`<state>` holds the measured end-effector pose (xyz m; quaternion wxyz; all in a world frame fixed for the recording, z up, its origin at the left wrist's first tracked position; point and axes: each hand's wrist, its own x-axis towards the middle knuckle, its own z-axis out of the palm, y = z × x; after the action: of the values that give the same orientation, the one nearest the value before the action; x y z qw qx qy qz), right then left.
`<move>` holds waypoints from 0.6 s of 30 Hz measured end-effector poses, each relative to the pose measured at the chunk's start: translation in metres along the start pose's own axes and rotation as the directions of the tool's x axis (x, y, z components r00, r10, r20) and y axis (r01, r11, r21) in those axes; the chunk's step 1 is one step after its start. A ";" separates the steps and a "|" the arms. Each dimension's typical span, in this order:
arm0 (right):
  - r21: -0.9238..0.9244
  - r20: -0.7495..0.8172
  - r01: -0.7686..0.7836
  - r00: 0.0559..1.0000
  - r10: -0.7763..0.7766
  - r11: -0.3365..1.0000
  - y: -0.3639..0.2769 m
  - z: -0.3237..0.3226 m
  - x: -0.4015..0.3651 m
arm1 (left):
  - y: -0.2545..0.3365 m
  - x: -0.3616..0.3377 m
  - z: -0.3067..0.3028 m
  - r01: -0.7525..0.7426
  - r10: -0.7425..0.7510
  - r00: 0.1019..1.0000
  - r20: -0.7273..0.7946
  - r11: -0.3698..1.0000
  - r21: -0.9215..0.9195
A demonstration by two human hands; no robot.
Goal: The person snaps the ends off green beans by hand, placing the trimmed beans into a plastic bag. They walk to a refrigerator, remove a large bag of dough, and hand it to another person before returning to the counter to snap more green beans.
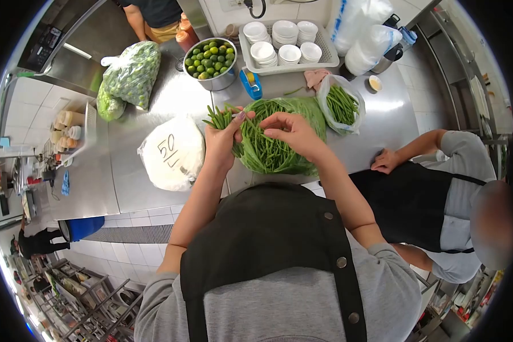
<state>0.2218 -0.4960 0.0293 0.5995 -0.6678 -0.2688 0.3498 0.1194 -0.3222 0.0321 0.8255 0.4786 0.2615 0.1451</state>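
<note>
My left hand (224, 137) is closed around a small bunch of green beans (216, 117), whose tips stick out past the fingers. My right hand (297, 131) hovers over an open green plastic bag (310, 117) full of loose green beans (276, 157). Its fingers are curved, with a gap between thumb and forefinger, and nothing shows in them. Beyond it, a clear bag (323, 102) holds more green beans. Just left of my left forearm lies a white round bag (174, 154) marked "50".
On the steel table (137, 194) stand a bowl of green limes (214, 85), a blue tape dispenser (250, 84), a tray of small white dishes (328, 60) and a bag of green produce (132, 74). A co-worker's hand (386, 161) rests at the right edge.
</note>
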 end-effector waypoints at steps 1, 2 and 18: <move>-0.030 -0.001 0.000 1.000 0.000 1.000 0.000 0.003 0.001 | -0.002 0.000 0.000 -0.003 0.003 1.000 0.000 1.000 -0.011; -0.059 -0.003 0.000 1.000 0.000 0.998 0.001 0.006 0.001 | -0.005 0.001 0.000 -0.007 0.007 1.000 0.000 1.000 -0.022; -0.634 -0.198 -0.133 0.980 0.006 0.762 0.039 -0.011 0.021 | 0.003 0.007 -0.011 -0.004 0.002 1.000 -0.010 0.985 -0.170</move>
<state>0.2411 -0.4923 -0.0115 0.3429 -0.8717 -0.2909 0.1949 0.1189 -0.3100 0.0281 0.8619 0.4061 0.2514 0.1704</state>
